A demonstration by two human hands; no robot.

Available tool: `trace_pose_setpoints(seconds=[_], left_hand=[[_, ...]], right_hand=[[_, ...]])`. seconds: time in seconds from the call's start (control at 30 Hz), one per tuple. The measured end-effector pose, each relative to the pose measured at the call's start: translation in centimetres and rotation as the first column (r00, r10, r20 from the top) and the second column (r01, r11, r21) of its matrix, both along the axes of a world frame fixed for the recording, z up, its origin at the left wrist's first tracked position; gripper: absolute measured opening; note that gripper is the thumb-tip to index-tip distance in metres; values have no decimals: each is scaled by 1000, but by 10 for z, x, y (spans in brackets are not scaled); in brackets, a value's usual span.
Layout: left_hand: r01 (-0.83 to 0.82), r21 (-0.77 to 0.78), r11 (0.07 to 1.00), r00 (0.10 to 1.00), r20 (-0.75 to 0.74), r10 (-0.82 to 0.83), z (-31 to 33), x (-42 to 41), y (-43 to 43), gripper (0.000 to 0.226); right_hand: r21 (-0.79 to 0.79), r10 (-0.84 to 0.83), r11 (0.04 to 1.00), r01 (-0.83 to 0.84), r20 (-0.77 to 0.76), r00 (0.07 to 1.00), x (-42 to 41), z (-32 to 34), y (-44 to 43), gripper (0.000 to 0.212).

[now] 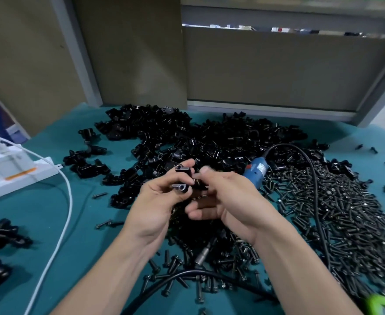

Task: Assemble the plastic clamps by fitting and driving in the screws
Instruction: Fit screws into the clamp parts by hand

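Plastic clamp (182,178) sits mid-frame, gripped in the curled fingers of the left hand (155,201), its screw holes turned outward, probably for loading. The right hand (228,201) pinches the clamp's right end; any screw there is too blurred to tell. Loose screws (346,212) lie at four o'clock and the blue driver (255,170) at two, both handy.

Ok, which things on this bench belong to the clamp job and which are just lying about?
Job: the clamp piece gripped in the left hand, the pile of clamp parts, the heap of screws, the blue electric screwdriver.
Lying about: the white power strip, the white cable.
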State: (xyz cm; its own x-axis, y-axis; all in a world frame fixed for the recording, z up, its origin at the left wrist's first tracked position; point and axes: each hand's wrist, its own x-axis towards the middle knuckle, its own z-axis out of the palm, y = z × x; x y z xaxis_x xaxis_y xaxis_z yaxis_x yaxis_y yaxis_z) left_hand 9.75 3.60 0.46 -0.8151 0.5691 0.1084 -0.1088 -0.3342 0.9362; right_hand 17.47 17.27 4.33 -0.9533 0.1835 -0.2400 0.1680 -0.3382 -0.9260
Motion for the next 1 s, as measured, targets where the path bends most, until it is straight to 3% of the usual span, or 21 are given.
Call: trace_pose_setpoints(seconds=[0.1,0.17,0.23,0.33,0.43,0.57,0.7,0.77,0.83,0.9,0.97,1.0], left_hand=[[-32,-7,999,999,3,32,1,-1,0,42],[-210,-74,975,977,-52,207,-3,-1,-1,53],[-354,-165,920,929,-180,325,-4,0,-1,58],[-345,-228,910,906,-336,259,-6,3,-2,51],[-188,-258,948,937,-337,94,-3,9,-2,53],[-204,-169,964,962,-215,166,-3,5,0,28],[-180,20,983,984,-7,180,2,-1,-3,54],[-105,95,990,992,73,98,3,-3,-4,48],[-46,143,989,991,130,27,2,-7,-6,35],[-84,89,992,993,94,76,1,-9,-9,39],[-150,-41,988,988,-49,148,2,-8,-12,49],[-159,-107,981,980,-141,144,4,-7,-13,48]], right_hand=[[23,40,999,-40,2,999,0,3,2,19],[136,-108,985,110,-24,994,-1,4,2,13],[329,-276,897,295,-105,956,-3,2,-3,23],[551,-401,699,456,-227,888,-5,-6,-17,29],[622,-411,617,481,-266,872,-4,-17,-24,26],[580,-315,721,380,-214,925,-4,-13,-21,28],[229,-316,913,337,-123,941,-7,-11,-21,25],[57,-201,977,205,-74,977,-7,-10,-21,16],[13,-127,992,129,-88,988,-5,-6,-20,20],[315,-195,922,224,-120,973,-2,-4,-18,27],[673,-285,660,333,-186,941,-1,-2,-16,31],[745,-288,563,357,-228,930,0,-1,-17,31]])
